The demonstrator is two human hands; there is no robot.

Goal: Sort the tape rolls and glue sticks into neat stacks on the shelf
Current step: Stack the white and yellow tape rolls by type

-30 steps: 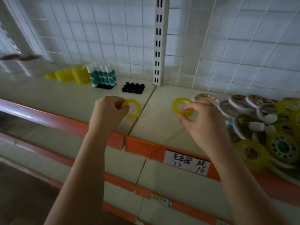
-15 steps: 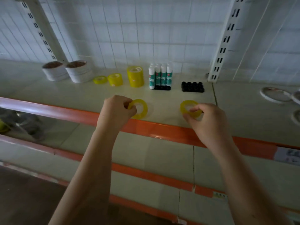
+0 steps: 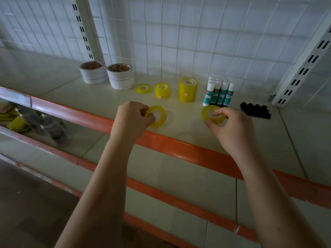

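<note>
My left hand pinches a yellow tape roll just above the shelf. My right hand grips a second yellow tape roll near the glue sticks. Along the back stand three stacks of yellow rolls: a low one, a middle one and a tall one. To their right, several white glue sticks with teal labels stand upright beside a block of black caps.
Two stacks of white tape rolls sit at the back left by a slotted upright. An orange rail edges the shelf front. A lower shelf at the left holds yellow and dark items. Another slotted upright stands at the right.
The view has swung left, so the loose pile of rolls at the right is out of sight. Both hands, each still holding a yellow roll, have shifted left along the shelf toward the stacks.
</note>
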